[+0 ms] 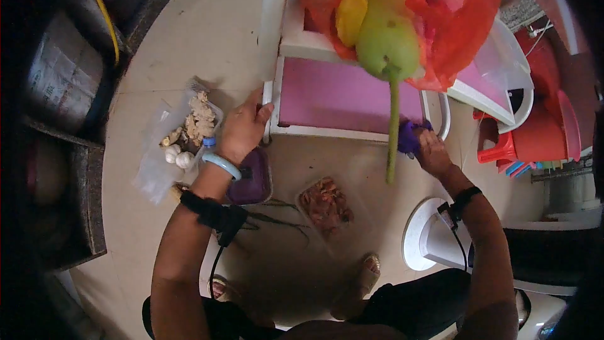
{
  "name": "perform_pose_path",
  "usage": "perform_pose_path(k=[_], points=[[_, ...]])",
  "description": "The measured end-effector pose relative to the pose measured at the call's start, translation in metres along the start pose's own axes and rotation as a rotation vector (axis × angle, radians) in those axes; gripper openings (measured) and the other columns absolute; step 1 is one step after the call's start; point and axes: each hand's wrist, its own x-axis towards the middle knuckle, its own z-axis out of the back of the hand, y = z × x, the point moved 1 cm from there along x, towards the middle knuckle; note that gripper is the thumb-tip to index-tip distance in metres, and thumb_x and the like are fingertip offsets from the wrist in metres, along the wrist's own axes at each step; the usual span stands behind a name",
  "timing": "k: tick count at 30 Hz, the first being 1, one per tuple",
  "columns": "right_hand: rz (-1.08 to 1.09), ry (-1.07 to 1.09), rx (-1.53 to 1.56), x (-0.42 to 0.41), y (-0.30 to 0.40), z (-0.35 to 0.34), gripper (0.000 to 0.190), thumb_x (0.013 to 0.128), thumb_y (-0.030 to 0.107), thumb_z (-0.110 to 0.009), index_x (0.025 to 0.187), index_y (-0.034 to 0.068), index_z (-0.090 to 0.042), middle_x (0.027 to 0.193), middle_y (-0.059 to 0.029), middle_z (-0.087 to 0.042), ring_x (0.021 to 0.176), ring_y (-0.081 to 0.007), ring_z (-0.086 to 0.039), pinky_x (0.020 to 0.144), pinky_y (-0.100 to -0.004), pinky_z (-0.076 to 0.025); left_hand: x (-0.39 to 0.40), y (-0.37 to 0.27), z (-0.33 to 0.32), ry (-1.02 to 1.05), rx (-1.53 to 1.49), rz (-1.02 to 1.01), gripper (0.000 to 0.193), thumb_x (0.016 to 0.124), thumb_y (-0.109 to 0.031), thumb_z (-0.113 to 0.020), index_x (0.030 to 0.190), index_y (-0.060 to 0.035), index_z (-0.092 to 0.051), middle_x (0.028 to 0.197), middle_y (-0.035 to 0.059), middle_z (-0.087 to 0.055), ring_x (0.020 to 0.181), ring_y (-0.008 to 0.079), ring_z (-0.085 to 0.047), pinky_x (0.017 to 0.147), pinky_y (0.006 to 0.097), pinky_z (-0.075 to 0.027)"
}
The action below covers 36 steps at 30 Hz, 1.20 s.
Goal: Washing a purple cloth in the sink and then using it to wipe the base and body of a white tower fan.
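Note:
My left hand (243, 127) grips the left edge of a white-framed rack (325, 131) with a pink shelf panel (339, 94). Bunched in my right hand (433, 151) is a purple cloth (409, 138), pressed against the front right corner of the same shelf. Above the shelf, close to the camera, hangs a green fruit (388, 47) with a long stem, beside something yellow (351, 14) and a red plastic bag (465, 33). The fruit and bag hide part of the rack's upper levels.
Ginger (200, 120) and garlic bulbs (178, 156) lie on the floor by my left arm, near a purple-lidded container (252, 177). A clear tub of reddish-brown pieces (326, 205) stands before my feet. Red plastic stools (533, 137) and a white round-based object (417, 236) are at right.

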Motion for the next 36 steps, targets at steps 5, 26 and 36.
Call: perform_pose_path(k=[5, 26, 36], points=[[-0.239, 0.271, 0.435, 0.077, 0.053, -0.007, 0.033, 0.082, 0.011, -0.045, 0.113, 0.003, -0.051, 0.099, -0.0157, -0.053, 0.085, -0.0343, -0.052, 0.067, -0.0476, -0.04, -0.008, -0.017, -0.006, -0.035, 0.061, 0.0, 0.06, 0.087, -0.014, -0.055, 0.14, -0.0116, -0.025, 0.099, 0.0254, -0.06, 0.091, 0.0405, -0.06, 0.077, 0.0417, -0.047], [-0.666, 0.091, 0.687, 0.112, -0.014, 0.022, 0.061, 0.077, 0.024, -0.062, 0.131, 0.007, -0.042, 0.124, -0.0243, -0.047, 0.116, -0.0406, -0.043, 0.099, -0.0494, -0.032, -0.039, -0.012, -0.006, -0.017, 0.121, -0.048, 0.062, 0.083, -0.018, -0.056, 0.134, 0.0007, -0.028, 0.08, 0.0222, -0.062, 0.07, 0.0411, -0.059, 0.063, 0.0498, -0.048], [-0.502, -0.106, 0.26, 0.314, 0.079, -0.034, 0.058, 0.082, 0.025, -0.059, 0.134, 0.008, -0.04, 0.127, -0.0255, -0.046, 0.117, -0.0392, -0.044, 0.099, -0.0478, -0.033, -0.045, -0.016, -0.002, -0.093, 0.007, -0.068, 0.065, 0.082, -0.015, -0.058, 0.137, -0.0011, -0.027, 0.066, 0.018, -0.06, 0.059, 0.0384, -0.058, 0.055, 0.0481, -0.048]])
